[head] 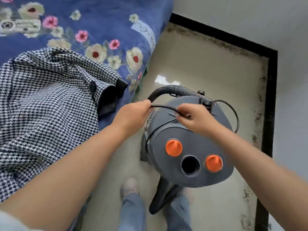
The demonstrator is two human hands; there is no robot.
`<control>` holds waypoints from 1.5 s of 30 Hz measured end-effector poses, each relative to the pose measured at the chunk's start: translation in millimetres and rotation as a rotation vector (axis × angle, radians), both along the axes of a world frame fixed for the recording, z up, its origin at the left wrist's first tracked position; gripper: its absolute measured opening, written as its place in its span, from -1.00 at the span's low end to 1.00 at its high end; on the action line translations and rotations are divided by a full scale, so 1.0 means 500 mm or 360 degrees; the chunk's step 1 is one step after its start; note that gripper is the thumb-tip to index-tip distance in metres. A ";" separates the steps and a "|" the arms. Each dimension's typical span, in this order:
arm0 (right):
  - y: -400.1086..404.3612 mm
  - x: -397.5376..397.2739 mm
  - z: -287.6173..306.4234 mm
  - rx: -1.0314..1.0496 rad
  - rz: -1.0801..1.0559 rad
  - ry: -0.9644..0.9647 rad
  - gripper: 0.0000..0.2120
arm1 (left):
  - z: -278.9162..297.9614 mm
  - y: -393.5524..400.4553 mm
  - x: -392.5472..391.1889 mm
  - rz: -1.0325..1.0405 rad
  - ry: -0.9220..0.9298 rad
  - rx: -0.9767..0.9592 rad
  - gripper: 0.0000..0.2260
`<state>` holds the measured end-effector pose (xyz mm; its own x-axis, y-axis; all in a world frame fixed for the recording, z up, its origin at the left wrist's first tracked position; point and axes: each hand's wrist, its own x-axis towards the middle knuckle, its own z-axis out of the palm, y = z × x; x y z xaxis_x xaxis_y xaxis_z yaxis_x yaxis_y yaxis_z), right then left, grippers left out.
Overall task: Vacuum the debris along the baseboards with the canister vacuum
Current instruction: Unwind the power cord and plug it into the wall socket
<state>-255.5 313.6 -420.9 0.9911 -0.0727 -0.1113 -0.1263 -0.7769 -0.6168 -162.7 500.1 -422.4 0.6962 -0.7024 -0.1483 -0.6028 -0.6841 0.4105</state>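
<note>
A grey canister vacuum [186, 174] with two orange knobs stands on the floor in front of my feet. Its ribbed black hose [173, 90] arcs over the far side of the lid. A thin black power cord [234, 112] loops around the canister. My left hand [133, 114] grips the cord beside the hose end. My right hand [193, 117] pinches the same cord a little to the right, above the lid. Dark debris [260, 100] lies along the black baseboard [271, 97] at the back and on the right.
A bed with a blue floral cover [100, 30] fills the left side, with a houndstooth garment [41, 105] on it. White walls [250, 17] close the corner. The pale floor strip [208, 64] between bed and wall is narrow. A black nozzle piece [160, 200] lies by my feet.
</note>
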 end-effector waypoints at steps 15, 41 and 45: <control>0.184 0.119 0.091 -0.0686 0.0485 -0.0383 -0.66 | 0.069 0.318 0.047 0.0399 0.0791 -0.0079 -0.93; 0.337 -0.505 0.409 0.0459 -0.1071 -0.0296 -0.66 | 0.274 0.190 -0.340 -0.0710 0.0861 0.0166 -0.77; 0.297 -0.622 0.484 -0.0371 -0.1138 -0.0343 -0.88 | 0.347 0.133 -0.416 -0.0926 0.0293 -0.0097 -0.82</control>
